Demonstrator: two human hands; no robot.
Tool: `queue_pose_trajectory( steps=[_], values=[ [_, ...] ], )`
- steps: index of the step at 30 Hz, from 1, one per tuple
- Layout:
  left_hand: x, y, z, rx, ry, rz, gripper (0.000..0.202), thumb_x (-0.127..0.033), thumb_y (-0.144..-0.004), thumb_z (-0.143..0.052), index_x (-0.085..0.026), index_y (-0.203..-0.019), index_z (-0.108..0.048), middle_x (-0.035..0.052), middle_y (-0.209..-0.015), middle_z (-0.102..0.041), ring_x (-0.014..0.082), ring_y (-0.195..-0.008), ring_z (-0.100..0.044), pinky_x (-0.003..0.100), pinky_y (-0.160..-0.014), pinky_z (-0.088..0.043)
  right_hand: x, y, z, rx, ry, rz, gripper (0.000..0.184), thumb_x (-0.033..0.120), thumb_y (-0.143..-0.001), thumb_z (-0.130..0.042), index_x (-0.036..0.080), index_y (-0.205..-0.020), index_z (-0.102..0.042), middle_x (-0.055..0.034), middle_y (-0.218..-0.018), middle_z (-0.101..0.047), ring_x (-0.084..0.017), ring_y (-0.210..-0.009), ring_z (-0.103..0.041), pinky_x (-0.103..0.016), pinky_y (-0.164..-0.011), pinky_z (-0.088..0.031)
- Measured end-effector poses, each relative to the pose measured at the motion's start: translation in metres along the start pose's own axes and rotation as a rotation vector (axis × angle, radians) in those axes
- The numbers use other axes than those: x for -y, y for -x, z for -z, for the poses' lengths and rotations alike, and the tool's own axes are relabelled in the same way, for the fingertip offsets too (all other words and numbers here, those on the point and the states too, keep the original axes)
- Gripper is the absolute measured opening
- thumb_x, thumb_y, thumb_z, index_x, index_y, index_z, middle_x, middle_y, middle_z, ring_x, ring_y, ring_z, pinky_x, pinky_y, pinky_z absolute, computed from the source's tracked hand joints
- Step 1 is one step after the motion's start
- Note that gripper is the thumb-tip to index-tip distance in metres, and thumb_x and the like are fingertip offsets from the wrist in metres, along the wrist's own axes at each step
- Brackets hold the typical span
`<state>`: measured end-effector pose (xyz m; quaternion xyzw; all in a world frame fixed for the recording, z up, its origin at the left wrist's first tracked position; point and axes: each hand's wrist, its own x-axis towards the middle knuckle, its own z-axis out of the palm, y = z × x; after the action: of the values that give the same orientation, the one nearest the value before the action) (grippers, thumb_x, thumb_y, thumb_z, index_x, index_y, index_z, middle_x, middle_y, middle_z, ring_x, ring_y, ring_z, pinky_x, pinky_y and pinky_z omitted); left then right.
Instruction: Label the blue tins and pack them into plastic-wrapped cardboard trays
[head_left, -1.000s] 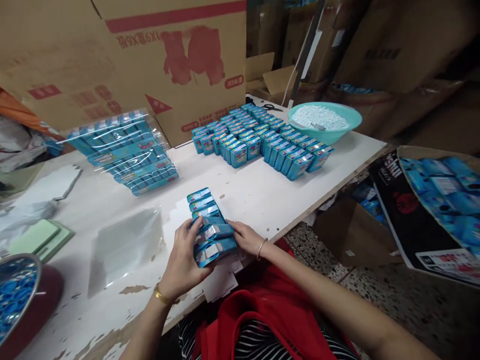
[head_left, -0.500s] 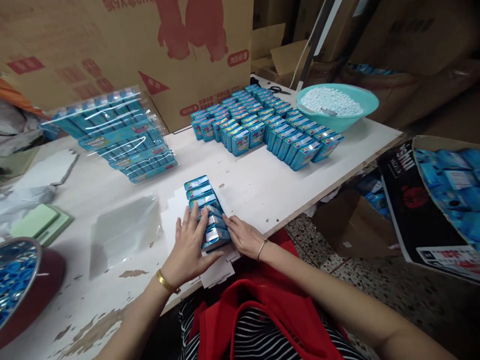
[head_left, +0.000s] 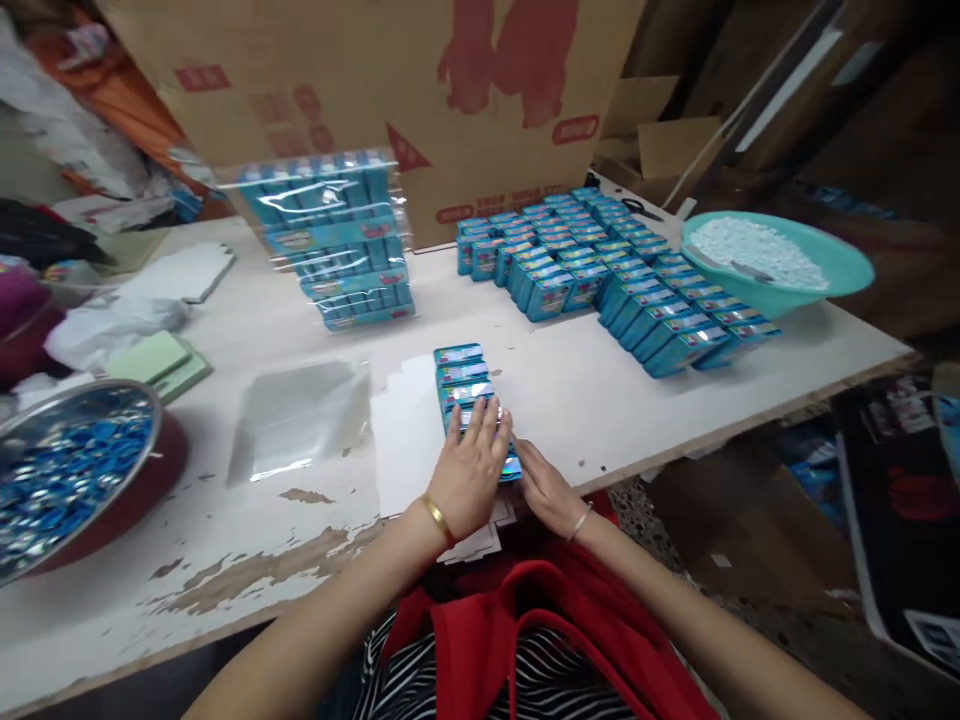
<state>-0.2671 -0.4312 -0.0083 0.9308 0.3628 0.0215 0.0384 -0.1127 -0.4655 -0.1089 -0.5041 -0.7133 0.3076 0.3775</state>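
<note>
A short row of small blue boxes point(head_left: 459, 372) lies on a white card sheet point(head_left: 405, 440) at the near edge of the white table point(head_left: 600, 400). My left hand point(head_left: 471, 472) lies flat on top of the near end of the row, fingers stretched out. My right hand point(head_left: 546, 490) presses against the row's right side from the table edge, fingers extended. Neither hand has lifted a box.
Many blue boxes point(head_left: 600, 270) stand in rows at the back right, beside a teal bowl point(head_left: 780, 265) of white pieces. Wrapped packs point(head_left: 337, 240) are stacked at the back, a clear bag point(head_left: 300, 415) lies left, and a metal bowl point(head_left: 67, 470) of blue parts sits far left.
The boxes I held stacked in both hands a second ago now lie flat in the row. My left hand moved on top of them. The view swung to the left.
</note>
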Motion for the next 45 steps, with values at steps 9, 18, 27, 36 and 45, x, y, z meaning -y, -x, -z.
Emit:
queue_pose_trajectory(
  steps=[9,18,27,36,45],
  values=[
    [0.179,0.073,0.0,-0.465,0.293,0.638,0.04,-0.052,-0.087,-0.046,-0.017,-0.104,-0.058,0.0131,-0.111,-0.061,0.0257,-0.108,-0.056,0.042,-0.095,-0.042,0.017,0.011,0.049,-0.336,0.013,-0.239,0.054,0.047,-0.093,-0.043,0.024,-0.141,-0.037,-0.0108,-0.119,-0.054,-0.016,-0.08,-0.061,-0.032,-0.071,-0.055],
    [0.255,0.118,-0.051,-0.154,0.09,1.045,0.03,-0.049,-0.084,-0.048,-0.02,-0.087,-0.058,0.0117,-0.102,-0.058,0.0325,-0.105,-0.051,0.047,-0.089,-0.036,0.055,-0.001,0.057,-0.277,0.047,-0.152,0.033,0.044,-0.09,-0.052,0.021,-0.11,-0.066,-0.0082,-0.101,-0.066,-0.017,-0.079,-0.063,-0.031,-0.073,-0.054],
    [0.271,0.127,-0.051,-0.326,0.277,0.965,0.025,-0.037,-0.084,-0.044,-0.019,-0.07,-0.055,0.002,-0.075,-0.06,0.0197,-0.081,-0.055,0.036,-0.083,-0.037,0.143,-0.042,0.005,0.031,-0.149,0.022,0.026,0.037,-0.091,-0.051,0.023,-0.102,-0.07,-0.0071,-0.099,-0.068,-0.019,-0.093,-0.063,-0.033,-0.083,-0.052],
    [0.242,0.173,-0.041,-0.591,0.471,0.734,0.032,-0.046,-0.082,-0.045,-0.02,-0.064,-0.049,-0.0006,-0.067,-0.05,0.0132,-0.069,-0.048,0.024,-0.069,-0.041,0.134,-0.141,-0.114,-0.084,-0.336,-0.373,0.073,0.047,-0.069,-0.07,0.015,-0.131,-0.049,-0.014,-0.13,-0.051,-0.02,-0.1,-0.056,-0.032,-0.084,-0.049],
    [0.22,0.186,-0.062,-0.624,0.441,0.809,0.032,-0.044,-0.086,-0.042,-0.021,-0.062,-0.043,-0.0012,-0.064,-0.048,0.0132,-0.064,-0.047,0.025,-0.064,-0.041,0.137,-0.172,-0.178,0.092,-0.393,-0.479,0.028,0.032,-0.073,-0.065,0.019,-0.052,-0.051,0.0057,-0.045,-0.05,-0.01,-0.049,-0.05,-0.022,-0.053,-0.04]
  ],
)
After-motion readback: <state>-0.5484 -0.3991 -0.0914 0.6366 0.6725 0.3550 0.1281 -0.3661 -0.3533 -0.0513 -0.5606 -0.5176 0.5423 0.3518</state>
